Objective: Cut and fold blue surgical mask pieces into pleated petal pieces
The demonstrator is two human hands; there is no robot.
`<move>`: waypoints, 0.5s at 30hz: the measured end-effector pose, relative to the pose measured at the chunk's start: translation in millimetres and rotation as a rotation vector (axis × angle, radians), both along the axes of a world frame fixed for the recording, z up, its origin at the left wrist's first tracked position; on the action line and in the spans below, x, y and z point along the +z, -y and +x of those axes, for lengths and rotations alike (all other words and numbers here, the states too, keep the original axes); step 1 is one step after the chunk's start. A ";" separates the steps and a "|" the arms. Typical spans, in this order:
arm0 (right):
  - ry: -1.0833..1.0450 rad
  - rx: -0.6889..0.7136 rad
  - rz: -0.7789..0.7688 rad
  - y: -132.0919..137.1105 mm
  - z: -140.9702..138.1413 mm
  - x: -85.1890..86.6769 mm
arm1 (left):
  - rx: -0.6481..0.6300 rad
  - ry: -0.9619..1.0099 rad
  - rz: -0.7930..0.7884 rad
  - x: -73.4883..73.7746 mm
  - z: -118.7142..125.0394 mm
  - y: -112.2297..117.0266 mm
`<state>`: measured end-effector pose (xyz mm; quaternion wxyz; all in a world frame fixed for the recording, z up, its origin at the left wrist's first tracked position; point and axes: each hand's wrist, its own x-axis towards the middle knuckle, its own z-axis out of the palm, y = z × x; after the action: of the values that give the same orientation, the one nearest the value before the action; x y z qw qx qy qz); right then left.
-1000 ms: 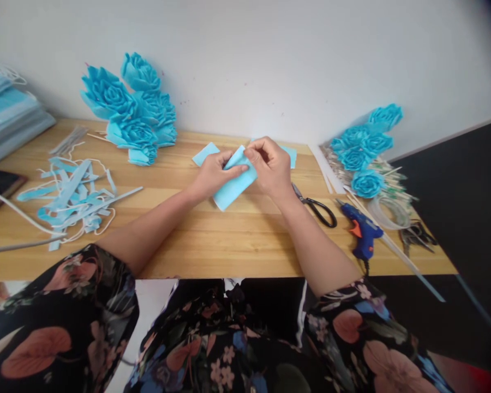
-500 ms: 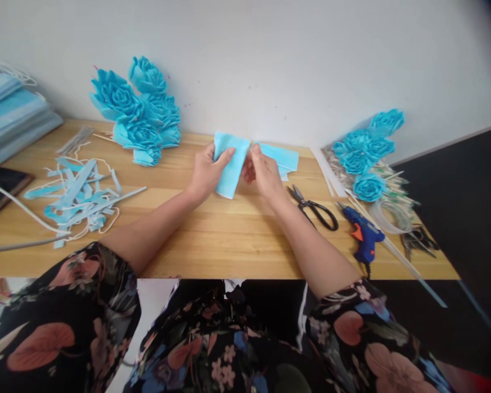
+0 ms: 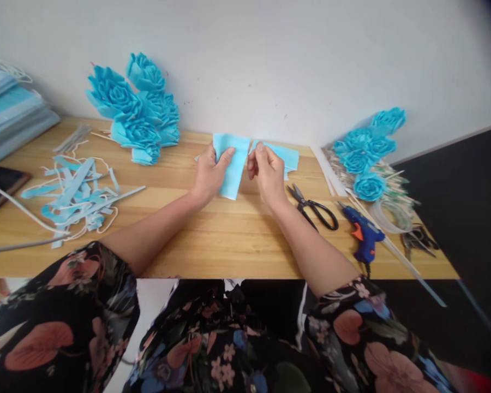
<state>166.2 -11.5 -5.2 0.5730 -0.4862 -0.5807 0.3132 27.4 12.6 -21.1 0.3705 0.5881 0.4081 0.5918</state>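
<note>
Between the thumb and fingers of my left hand (image 3: 210, 176) is a light blue piece of mask fabric (image 3: 236, 164), upright and roughly rectangular. My right hand (image 3: 271, 174) is just right of its edge, thumb and fingertips pressed together. Whatever those fingers pinch, if anything, is too small to make out. Behind the right hand more blue fabric pieces (image 3: 288, 156) lie on the wooden table (image 3: 229, 245). Black-handled scissors (image 3: 321, 214) rest to the right of that hand, blades partly apart.
Blue fabric roses (image 3: 139, 109) stand at back left, smaller ones (image 3: 368, 147) at back right. Cut strips and ear loops (image 3: 79, 191) lie left, near a phone (image 3: 2, 188) and stacked masks (image 3: 14, 112). A blue glue gun (image 3: 364, 234), clear tape roll (image 3: 388, 218) and pliers (image 3: 418, 240) lie right.
My right hand has turned slightly and its fingers have curled in more beside the fabric. The left hand still grips the fabric, moved slightly right. The view has shifted a little.
</note>
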 end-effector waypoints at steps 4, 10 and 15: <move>0.039 0.033 0.003 2.9 0.7 4.5 | -0.032 -0.030 0.028 1.8 1.3 4.1; 0.059 -0.035 0.034 5.6 -1.1 7.0 | -0.049 -0.073 0.080 1.2 1.8 2.0; -0.005 0.027 -0.060 1.9 -1.1 2.2 | 0.029 -0.054 0.077 -3.2 -4.2 -7.3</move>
<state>165.1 -13.4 -3.0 0.5555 -0.4944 -0.5760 0.3394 23.2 19.9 -24.3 0.3277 0.6117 0.4034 0.5964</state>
